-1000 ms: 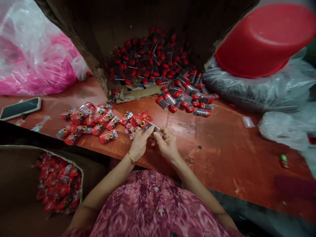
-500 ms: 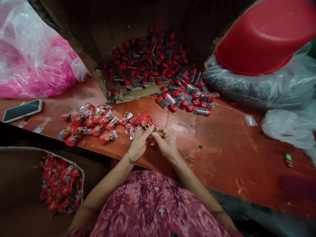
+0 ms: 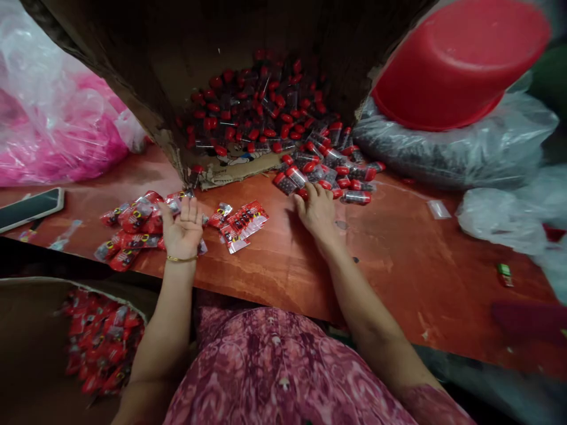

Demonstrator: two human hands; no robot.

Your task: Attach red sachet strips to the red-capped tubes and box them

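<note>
My left hand lies palm up with fingers stretched over a heap of filled red packets on the red-brown table; nothing is in it. My right hand is stretched forward, its fingers spread. Its fingertips touch the nearest of several small clear tubes with red caps, which spill from a torn cardboard box. Between my hands lie a few flat red packets.
A box at lower left holds many filled red packets. A phone lies at the table's left edge. Behind are a pink plastic bag, a red basin on a clear bag of dark contents, and more clear bags.
My hands were together near my body, working a tube into a packet. They have parted: the left moved left onto the packet heap and opened, the right reached forward to the tubes.
</note>
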